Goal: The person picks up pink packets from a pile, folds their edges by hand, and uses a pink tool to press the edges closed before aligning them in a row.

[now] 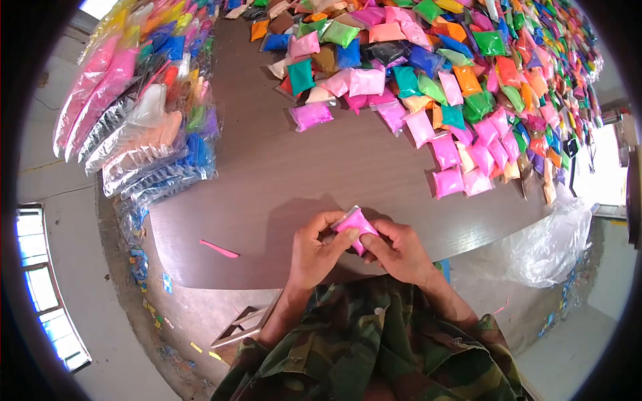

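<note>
Brown tabletop point(267, 167) is overlapped at six o'clock by camouflage clothing point(374, 334). Both forearms are angled inward from there, elbows apart, and the hands are brought together over the near edge. A pink packet point(354, 229) is held between them, tilted. By the right hand point(317, 247) it is gripped at its nine-o'clock side, thumb laid across the front, fingers curled; by the left hand point(399, 250) it is pinched from three o'clock, thumb pressed to the lower part, fingertips partly hidden. At nine o'clock from the hands, a slim pink tool point(219, 248) is seen lying flat. Clear plastic point(552, 244) is bunched at three o'clock. Farther off, filled clear bags point(134, 127) are stacked at ten o'clock, and colourful packets point(468, 87) are heaped from twelve to two.
</note>
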Action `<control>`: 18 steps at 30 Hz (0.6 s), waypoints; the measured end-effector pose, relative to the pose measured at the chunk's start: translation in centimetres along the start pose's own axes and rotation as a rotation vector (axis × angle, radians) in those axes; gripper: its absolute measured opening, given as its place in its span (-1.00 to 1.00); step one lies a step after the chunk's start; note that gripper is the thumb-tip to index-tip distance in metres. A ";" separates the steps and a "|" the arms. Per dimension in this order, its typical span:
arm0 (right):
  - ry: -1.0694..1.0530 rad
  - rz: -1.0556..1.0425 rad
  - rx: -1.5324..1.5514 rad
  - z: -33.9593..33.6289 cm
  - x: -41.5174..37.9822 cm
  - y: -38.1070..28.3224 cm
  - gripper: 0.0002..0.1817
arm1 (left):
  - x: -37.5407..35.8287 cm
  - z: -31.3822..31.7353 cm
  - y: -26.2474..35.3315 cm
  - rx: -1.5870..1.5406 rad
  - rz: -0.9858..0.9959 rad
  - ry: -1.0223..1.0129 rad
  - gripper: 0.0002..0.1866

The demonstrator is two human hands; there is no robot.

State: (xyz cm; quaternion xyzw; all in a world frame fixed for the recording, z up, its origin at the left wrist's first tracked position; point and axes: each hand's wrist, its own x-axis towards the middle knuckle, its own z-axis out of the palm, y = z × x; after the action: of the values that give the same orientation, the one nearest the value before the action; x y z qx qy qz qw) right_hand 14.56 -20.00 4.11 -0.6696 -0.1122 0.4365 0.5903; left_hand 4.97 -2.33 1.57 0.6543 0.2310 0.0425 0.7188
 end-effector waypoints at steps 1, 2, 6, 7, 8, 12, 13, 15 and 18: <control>0.016 -0.016 0.037 0.0 0.1 0.3 -0.80 | 0.0 0.2 0.0 -0.044 0.002 0.019 -0.73; 0.032 -0.031 0.074 -0.1 0.1 0.8 -0.80 | 0.0 0.6 0.0 -0.089 0.003 0.037 -0.72; 0.043 -0.040 0.071 0.0 -0.1 0.5 -0.79 | -0.2 0.3 0.3 -0.074 -0.066 -0.028 -0.73; 0.043 -0.063 0.065 0.1 -0.1 0.7 -0.79 | -0.2 0.1 0.4 -0.056 -0.069 -0.030 -0.74; 0.044 -0.085 0.059 0.1 -0.1 1.1 -0.78 | -0.3 0.0 0.3 -0.037 -0.072 -0.033 -0.75; 0.034 -0.105 0.044 0.2 -0.1 1.1 -0.77 | -0.1 0.0 0.2 0.011 -0.041 -0.037 -0.79; 0.032 -0.110 0.038 0.1 -0.1 1.1 -0.77 | -0.1 -0.1 0.2 0.015 -0.038 -0.039 -0.79; 0.026 -0.119 0.026 0.0 0.0 1.3 -0.76 | 0.0 -0.2 0.2 0.024 -0.032 -0.042 -0.80; 0.071 -0.228 0.089 0.3 0.3 2.1 -0.75 | 0.2 0.2 0.7 -0.018 -0.005 -0.008 -0.80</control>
State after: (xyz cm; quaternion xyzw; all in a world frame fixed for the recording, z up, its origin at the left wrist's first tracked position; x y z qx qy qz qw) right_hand 13.77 -20.17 2.13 -0.6408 -0.1470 0.3471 0.6688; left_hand 5.41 -2.38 2.22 0.6476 0.2291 0.0401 0.7256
